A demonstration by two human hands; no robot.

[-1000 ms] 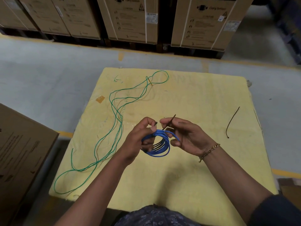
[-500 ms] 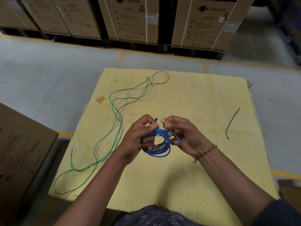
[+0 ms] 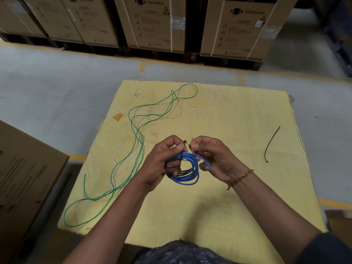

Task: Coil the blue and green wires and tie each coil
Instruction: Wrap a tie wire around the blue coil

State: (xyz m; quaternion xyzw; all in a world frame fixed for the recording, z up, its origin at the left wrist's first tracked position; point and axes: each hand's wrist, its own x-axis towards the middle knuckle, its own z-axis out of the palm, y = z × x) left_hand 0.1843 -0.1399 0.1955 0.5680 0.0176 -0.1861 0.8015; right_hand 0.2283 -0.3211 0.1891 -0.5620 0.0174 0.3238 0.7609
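The blue wire (image 3: pixel 187 168) was wound in a small round coil, held above the bench (image 3: pixel 238 119), with one free end sticking out. The green wire (image 3: pixel 137 141) lay uncoiled in long loose loops on the bench's left part.

The green wire (image 3: pixel 137 141) sprawled loose along the left side of the yellow table (image 3: pixel 238 115), from near the far edge to the near left corner, blocking a low sweep there. A spare black tie (image 3: pixel 271 143) lay near the right edge. Between them the far middle stood open. Both hands, left hand (image 3: pixel 162 161) and right hand (image 3: pixel 213 157), filled the centre; the near edge lay bare either side of the forearms.
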